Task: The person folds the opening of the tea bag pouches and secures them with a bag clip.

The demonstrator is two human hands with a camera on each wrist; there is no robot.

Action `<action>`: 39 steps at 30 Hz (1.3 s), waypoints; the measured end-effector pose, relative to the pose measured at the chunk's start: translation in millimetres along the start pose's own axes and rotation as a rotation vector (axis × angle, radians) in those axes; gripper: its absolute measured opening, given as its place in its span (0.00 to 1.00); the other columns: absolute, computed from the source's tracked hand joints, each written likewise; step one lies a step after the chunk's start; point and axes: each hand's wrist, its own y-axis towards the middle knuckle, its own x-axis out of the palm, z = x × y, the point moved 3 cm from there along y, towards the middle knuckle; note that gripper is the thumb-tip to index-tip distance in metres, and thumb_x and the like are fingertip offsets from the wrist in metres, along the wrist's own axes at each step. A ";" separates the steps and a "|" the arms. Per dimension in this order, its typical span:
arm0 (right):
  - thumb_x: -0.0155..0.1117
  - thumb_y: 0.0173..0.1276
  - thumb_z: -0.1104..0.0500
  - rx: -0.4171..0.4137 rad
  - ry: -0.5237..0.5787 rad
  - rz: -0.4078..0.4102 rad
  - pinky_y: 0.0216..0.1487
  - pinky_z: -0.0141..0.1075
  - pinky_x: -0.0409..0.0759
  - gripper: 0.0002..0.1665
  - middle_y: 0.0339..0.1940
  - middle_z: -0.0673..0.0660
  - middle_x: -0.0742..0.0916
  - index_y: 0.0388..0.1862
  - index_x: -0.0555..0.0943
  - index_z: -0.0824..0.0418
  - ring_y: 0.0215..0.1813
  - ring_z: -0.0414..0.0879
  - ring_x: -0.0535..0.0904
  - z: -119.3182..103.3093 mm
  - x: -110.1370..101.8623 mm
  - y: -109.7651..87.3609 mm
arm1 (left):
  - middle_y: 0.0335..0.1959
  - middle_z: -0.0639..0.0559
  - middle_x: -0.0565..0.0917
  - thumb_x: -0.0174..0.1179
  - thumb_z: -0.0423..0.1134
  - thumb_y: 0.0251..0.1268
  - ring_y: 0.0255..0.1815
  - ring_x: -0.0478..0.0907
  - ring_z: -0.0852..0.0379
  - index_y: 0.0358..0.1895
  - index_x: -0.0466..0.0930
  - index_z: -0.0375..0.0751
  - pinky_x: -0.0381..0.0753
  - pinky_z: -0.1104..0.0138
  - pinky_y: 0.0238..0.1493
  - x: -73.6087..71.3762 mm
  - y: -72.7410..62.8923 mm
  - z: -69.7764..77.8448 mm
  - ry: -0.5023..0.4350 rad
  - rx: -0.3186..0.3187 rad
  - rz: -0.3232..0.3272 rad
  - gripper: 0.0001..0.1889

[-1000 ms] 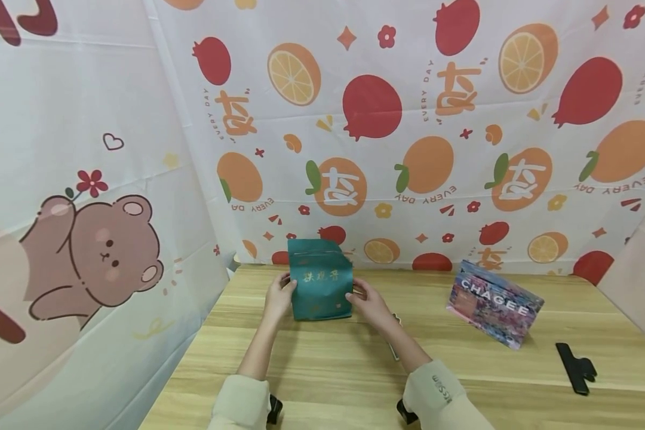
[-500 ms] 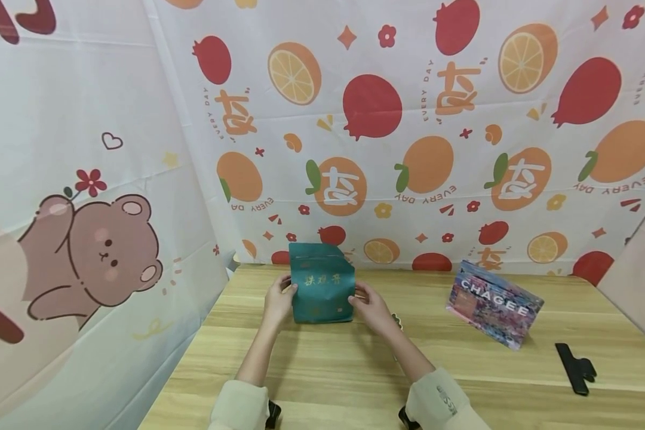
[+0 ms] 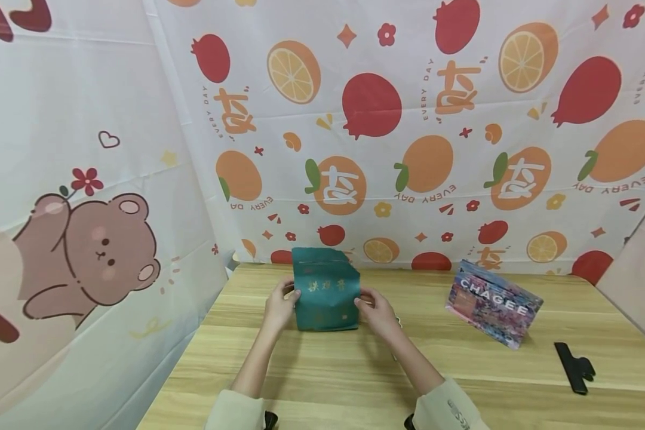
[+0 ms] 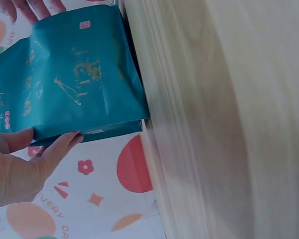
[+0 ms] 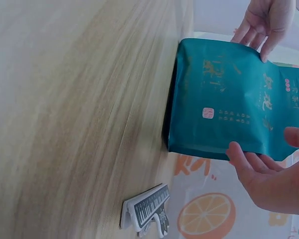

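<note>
A teal tea pouch (image 3: 328, 304) with gold characters stands upright at the table's far middle, its top folded slightly back. My left hand (image 3: 279, 306) holds its left side edge; in the left wrist view, thumb and fingers of the left hand (image 4: 25, 167) pinch that side of the pouch (image 4: 94, 69). The right hand (image 3: 377, 312) grips the opposite edge, thumb toward the front. In the right wrist view, the right hand's (image 5: 274, 177) fingers lie along the side of the pouch (image 5: 214, 99). Its bottom is right at the tabletop.
Right of the pouch, a bag clip (image 5: 147, 209) with a piano-key print lies on the wooden table (image 3: 333, 376), mostly hidden by the right forearm in the head view. Farther right stand a colourful CHAGEE pouch (image 3: 494, 304) and a black clip (image 3: 574, 367). A fruit-print curtain (image 3: 301, 131) hangs behind.
The teal pouch has moved a little toward me and slightly right, with both hands staying on its sides. The CHAGEE pouch and black clip have stayed put.
</note>
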 end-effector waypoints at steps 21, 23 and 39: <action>0.52 0.71 0.57 0.048 -0.059 0.102 0.50 0.47 0.72 0.21 0.50 0.63 0.78 0.56 0.71 0.70 0.53 0.56 0.73 -6.8 -18.4 -5.1 | 0.58 0.30 0.68 0.50 0.41 0.70 0.56 0.67 0.34 0.60 0.63 0.26 0.70 0.49 0.50 -1.9 -7.6 14.2 0.192 0.032 -0.149 0.23; 0.50 0.72 0.55 0.029 -0.034 0.140 0.52 0.48 0.70 0.22 0.51 0.64 0.78 0.56 0.70 0.70 0.54 0.56 0.72 -8.0 -21.1 1.2 | 0.60 0.31 0.66 0.50 0.48 0.69 0.59 0.65 0.34 0.62 0.61 0.27 0.67 0.47 0.53 -5.8 -2.8 24.4 0.238 0.049 -0.177 0.29; 0.46 0.74 0.54 -0.030 0.144 0.122 0.55 0.52 0.67 0.21 0.54 0.65 0.77 0.53 0.76 0.69 0.57 0.58 0.70 -15.5 -14.4 22.7 | 0.53 0.44 0.76 0.62 0.50 0.58 0.55 0.70 0.48 0.52 0.76 0.38 0.70 0.55 0.52 18.4 14.9 127.3 0.585 0.563 -0.065 0.24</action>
